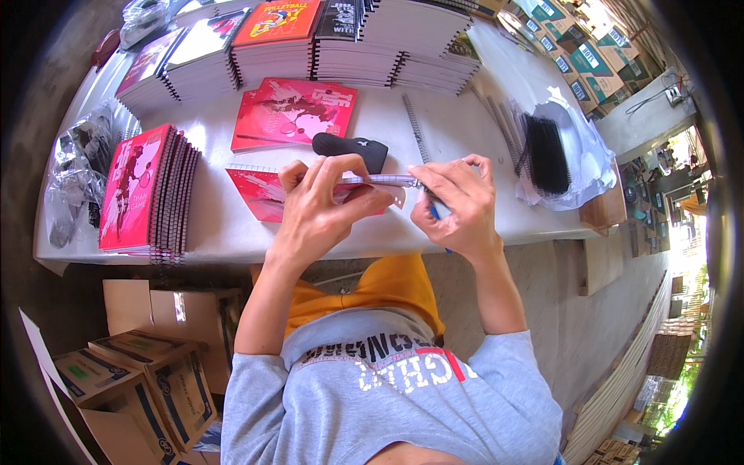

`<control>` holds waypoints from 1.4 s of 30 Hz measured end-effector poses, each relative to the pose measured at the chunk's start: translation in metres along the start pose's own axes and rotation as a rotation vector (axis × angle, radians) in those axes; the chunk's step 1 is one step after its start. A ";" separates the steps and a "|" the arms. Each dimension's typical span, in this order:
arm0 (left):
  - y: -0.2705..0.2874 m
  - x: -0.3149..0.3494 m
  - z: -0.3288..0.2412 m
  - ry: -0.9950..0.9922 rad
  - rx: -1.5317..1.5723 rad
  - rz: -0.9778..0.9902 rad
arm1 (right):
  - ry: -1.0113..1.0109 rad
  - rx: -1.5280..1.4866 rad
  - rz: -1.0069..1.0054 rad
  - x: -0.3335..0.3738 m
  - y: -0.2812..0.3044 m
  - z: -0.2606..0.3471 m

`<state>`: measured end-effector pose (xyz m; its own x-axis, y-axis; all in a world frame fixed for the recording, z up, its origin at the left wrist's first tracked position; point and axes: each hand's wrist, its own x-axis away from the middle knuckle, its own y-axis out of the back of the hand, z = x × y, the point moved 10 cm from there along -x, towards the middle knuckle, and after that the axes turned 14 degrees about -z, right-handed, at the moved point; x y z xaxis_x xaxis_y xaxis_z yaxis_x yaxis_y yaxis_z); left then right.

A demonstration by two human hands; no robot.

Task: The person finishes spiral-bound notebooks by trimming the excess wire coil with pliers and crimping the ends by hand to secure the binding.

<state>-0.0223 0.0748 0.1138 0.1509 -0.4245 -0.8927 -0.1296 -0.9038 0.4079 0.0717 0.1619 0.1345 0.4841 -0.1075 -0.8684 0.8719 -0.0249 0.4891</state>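
A notebook with a pink-and-red cover (249, 186) is held edge-up over the near side of the table. My left hand (316, 208) is closed on it, thumb and fingers pinching its pages and cover. At the notebook's right end, where a wire or coil end shows, my right hand (463, 200) is closed around a small blue-handled tool (440, 209), mostly hidden by the fingers. Just beyond my hands lies a black, elongated object (353, 152) with a small light mark. Behind it, pink-covered sheets or notebooks (294, 115) lie flat, with a thin dark stick across them.
Stacked spiral notebooks (356, 56) line the table's far side. Pink coil-bound notebooks (143, 190) stand at left beside clear plastic (81, 167). A loose coil (415, 128) lies beyond my right hand; black coils (546, 153) rest on plastic at right. Cardboard boxes (143, 387) sit lower left.
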 end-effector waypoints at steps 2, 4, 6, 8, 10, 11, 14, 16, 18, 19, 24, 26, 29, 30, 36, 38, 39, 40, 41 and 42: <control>0.002 0.002 0.001 -0.001 0.015 -0.014 | -0.013 -0.003 0.006 0.000 -0.002 0.001; 0.002 0.003 0.001 -0.004 0.039 -0.013 | -0.030 0.000 0.010 -0.001 -0.003 0.000; 0.003 0.003 0.000 -0.007 0.032 -0.026 | -0.027 0.039 0.029 -0.001 -0.007 0.001; 0.003 0.003 -0.001 -0.012 0.026 -0.038 | -0.020 0.055 0.038 0.000 -0.010 0.003; 0.004 0.003 0.000 -0.009 0.018 -0.035 | -0.009 0.063 0.048 -0.001 -0.012 0.006; 0.005 0.002 0.000 -0.007 0.014 -0.036 | 0.005 0.094 0.045 -0.001 -0.010 0.009; 0.002 0.003 0.002 0.016 0.025 -0.015 | 0.027 0.138 0.059 0.000 -0.010 0.011; 0.003 0.003 0.000 0.010 0.030 -0.024 | 0.039 0.150 0.070 -0.001 -0.009 0.012; 0.003 0.003 0.002 0.019 0.039 -0.025 | 0.010 0.097 0.074 -0.002 -0.007 0.009; 0.003 0.003 0.002 0.023 0.051 -0.023 | 0.014 0.091 0.077 -0.002 -0.007 0.008; 0.000 0.004 0.002 0.049 0.007 -0.088 | -0.148 -0.109 0.143 0.002 -0.007 -0.006; 0.003 0.003 0.001 0.053 0.006 -0.129 | -0.219 -0.186 0.175 0.002 -0.009 -0.009; 0.000 0.006 0.000 0.064 -0.052 -0.130 | -0.362 -0.309 0.221 0.008 -0.015 -0.018; -0.003 0.005 -0.001 0.042 -0.097 -0.092 | -0.426 -0.362 0.234 0.009 -0.017 -0.021; -0.011 0.004 -0.009 0.009 -0.173 0.054 | -0.531 -0.461 0.241 0.009 -0.020 -0.025; -0.014 0.004 -0.011 0.013 -0.181 0.118 | -0.548 -0.465 0.238 0.009 -0.019 -0.028; -0.014 0.005 -0.011 0.010 -0.189 0.128 | -0.564 -0.473 0.239 0.010 -0.019 -0.030; -0.014 0.005 -0.010 0.007 -0.196 0.138 | -0.568 -0.471 0.233 0.009 -0.019 -0.030; -0.014 0.006 -0.010 0.001 -0.192 0.141 | -0.602 -0.508 0.209 0.008 -0.018 -0.032; -0.013 0.007 -0.011 -0.013 -0.196 0.143 | -0.635 -0.547 0.183 0.008 -0.017 -0.035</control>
<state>-0.0093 0.0833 0.1047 0.1317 -0.5493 -0.8252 0.0440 -0.8284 0.5585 0.0631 0.1960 0.1168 0.6293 -0.6036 -0.4894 0.7766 0.5121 0.3669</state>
